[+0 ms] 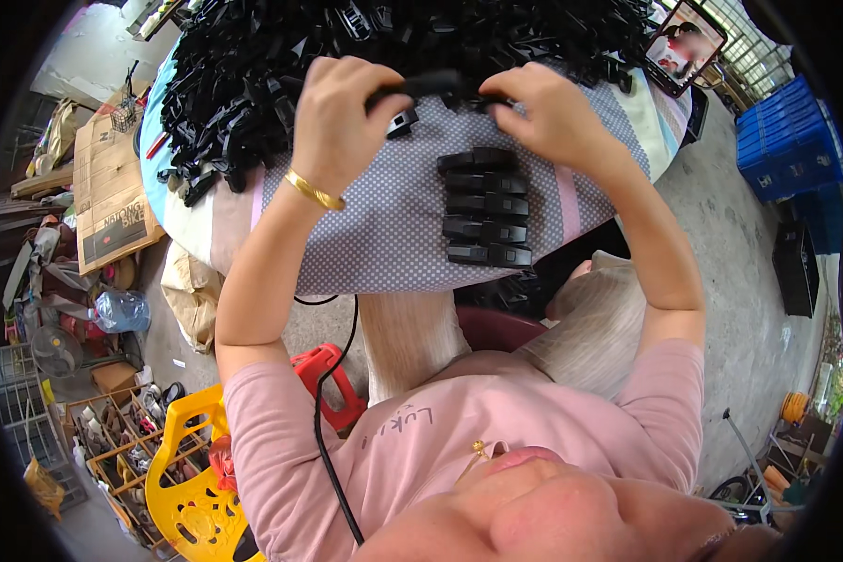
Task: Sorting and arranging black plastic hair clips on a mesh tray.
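Note:
Over the far half of the round table my left hand (342,122) grips a dark, elongated black plastic part (436,86), which is blurred. Below its thumb a small black piece with a pale window (401,123) shows, and I cannot tell whether it is held. To the right, my right hand (557,117) is closed in a pinch at a small black bit (492,101), mostly hidden by the fingers. Nearer to me, several matching black plastic parts (487,204) lie in a neat column on the dotted cloth. Beyond both hands spreads a large heap of loose black parts (244,103).
The table's dotted cloth (365,248) ends just above my lap. A phone (686,47) leans at the far right edge. Blue crates (789,140) stand on the floor at right. At left are a cardboard box (112,187) and a yellow chair (183,487). A black cable (320,412) hangs beside me.

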A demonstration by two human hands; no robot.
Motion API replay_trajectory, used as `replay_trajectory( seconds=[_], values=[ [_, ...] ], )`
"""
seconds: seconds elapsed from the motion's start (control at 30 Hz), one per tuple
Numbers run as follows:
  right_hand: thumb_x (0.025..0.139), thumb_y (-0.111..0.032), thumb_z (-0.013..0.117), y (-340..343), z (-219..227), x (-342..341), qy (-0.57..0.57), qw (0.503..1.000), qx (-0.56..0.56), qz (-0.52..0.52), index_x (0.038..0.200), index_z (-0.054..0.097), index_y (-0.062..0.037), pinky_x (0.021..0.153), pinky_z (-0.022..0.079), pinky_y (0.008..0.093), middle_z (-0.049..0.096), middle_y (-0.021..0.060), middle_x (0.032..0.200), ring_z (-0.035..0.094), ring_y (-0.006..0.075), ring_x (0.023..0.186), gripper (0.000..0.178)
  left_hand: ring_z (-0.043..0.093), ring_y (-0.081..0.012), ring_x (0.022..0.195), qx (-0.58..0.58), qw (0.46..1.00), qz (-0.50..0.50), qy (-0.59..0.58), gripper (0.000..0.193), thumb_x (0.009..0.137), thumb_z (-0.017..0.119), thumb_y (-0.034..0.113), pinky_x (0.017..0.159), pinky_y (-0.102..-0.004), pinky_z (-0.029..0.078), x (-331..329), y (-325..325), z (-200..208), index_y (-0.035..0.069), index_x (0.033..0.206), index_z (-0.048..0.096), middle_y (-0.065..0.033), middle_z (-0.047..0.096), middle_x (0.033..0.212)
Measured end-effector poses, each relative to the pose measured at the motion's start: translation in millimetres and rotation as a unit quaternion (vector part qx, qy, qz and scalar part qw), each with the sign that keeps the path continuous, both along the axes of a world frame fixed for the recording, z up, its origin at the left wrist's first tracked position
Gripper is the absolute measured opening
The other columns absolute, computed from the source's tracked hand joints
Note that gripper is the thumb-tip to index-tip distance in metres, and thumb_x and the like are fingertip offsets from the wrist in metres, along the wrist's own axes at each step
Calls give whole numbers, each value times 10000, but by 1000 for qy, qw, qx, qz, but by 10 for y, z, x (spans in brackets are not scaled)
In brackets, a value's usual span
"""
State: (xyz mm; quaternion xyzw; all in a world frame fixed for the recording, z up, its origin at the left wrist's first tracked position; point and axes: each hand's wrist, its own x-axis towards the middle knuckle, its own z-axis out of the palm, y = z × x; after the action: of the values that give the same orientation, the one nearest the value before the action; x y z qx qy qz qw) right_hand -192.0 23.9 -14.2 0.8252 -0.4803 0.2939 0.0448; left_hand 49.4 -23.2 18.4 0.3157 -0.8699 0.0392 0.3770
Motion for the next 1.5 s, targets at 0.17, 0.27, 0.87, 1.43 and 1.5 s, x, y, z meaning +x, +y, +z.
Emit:
replay_trajectory(
  seconds=[0.17, 0.27, 0.87, 1.43, 1.5],
  values=[
    [915, -142, 548, 76, 99, -143, -218, 969, 113, 17, 1039, 638, -22, 695, 459, 252, 624, 47, 866, 563, 121, 775, 195, 556, -235, 835, 82, 989, -70, -99, 105, 749, 687, 139, 763, -330, 485, -177, 319, -161, 67, 825, 696, -50, 637, 797],
    [934, -133, 541, 173, 42, 0, -260, 942, 209, 27, 1043, 636, -11, 664, 454, 216, 610, 10, 851, 539, 76, 742, 189, 560, -236, 844, 109, 988, -60, -93, 112, 764, 672, 155, 769, -331, 484, -179, 280, -211, 68, 830, 698, -49, 642, 806],
    [731, -103, 722, 195, 29, -126, -75, 992, 64, 82, 926, 683, -14, 668, 451, 311, 588, 81, 799, 557, 235, 771, 218, 563, -226, 800, 130, 987, -68, -63, 125, 719, 706, 144, 734, -331, 486, -218, 228, -262, 50, 800, 716, -43, 649, 771],
    [758, -197, 712, 144, 285, -155, -86, 946, 271, 158, 860, 709, -12, 646, 485, 302, 649, 91, 817, 618, 221, 730, 211, 511, -346, 1122, 90, 930, 308, -180, 851, 602, 798, 522, 887, -403, 501, 579, -210, 166, 61, 1257, 513, -168, 502, 1206],
    [780, -207, 703, 133, 298, -151, -84, 936, 304, 158, 881, 705, -12, 649, 490, 294, 656, 93, 815, 625, 210, 733, 220, 534, -357, 1096, 115, 921, 302, -217, 852, 615, 798, 505, 866, -397, 516, 521, -194, 145, 24, 1248, 491, -186, 501, 1191]
  ],
)
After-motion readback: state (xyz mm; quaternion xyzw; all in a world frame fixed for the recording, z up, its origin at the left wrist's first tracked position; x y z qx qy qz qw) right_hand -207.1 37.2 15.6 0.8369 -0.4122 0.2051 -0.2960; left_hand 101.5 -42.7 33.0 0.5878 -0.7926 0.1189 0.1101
